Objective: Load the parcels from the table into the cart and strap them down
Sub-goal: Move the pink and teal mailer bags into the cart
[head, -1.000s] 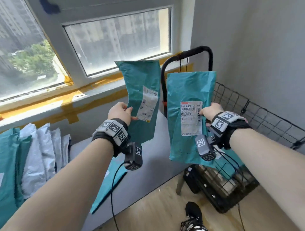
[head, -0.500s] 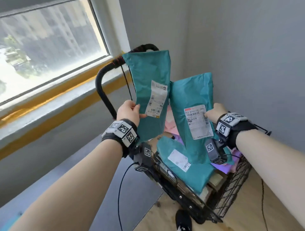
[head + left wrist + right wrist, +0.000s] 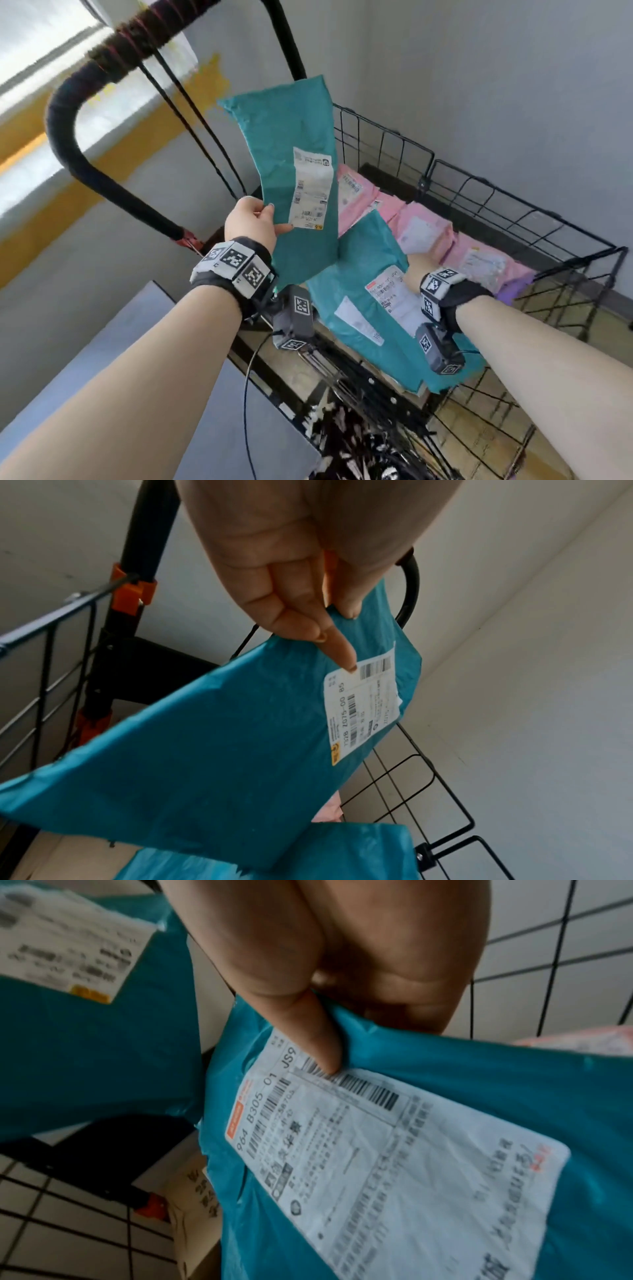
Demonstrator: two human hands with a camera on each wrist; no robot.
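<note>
My left hand (image 3: 277,219) pinches the edge of a teal parcel (image 3: 291,137) with a white label and holds it upright over the black wire cart (image 3: 479,192). In the left wrist view, the thumb of that hand (image 3: 342,642) presses the label corner of the parcel (image 3: 222,750). My right hand (image 3: 416,265) grips a second teal parcel (image 3: 370,253), low inside the basket. It lies tilted over another teal parcel (image 3: 359,325). Seen from the right wrist, the hand (image 3: 346,1042) has its thumb on the label of the parcel (image 3: 479,1096). Pink parcels (image 3: 424,229) lie at the back of the basket.
The cart's curved black handle (image 3: 68,102) rises at the left, with black cords (image 3: 191,113) hanging from it. A grey table corner (image 3: 102,342) is at the lower left. Grey walls close in behind and to the right. A cardboard box (image 3: 301,377) sits under the parcels.
The view has swung right from the table to the cart. Both parcels were carried over the basket. The right one has gone down into it; the left one stays raised.
</note>
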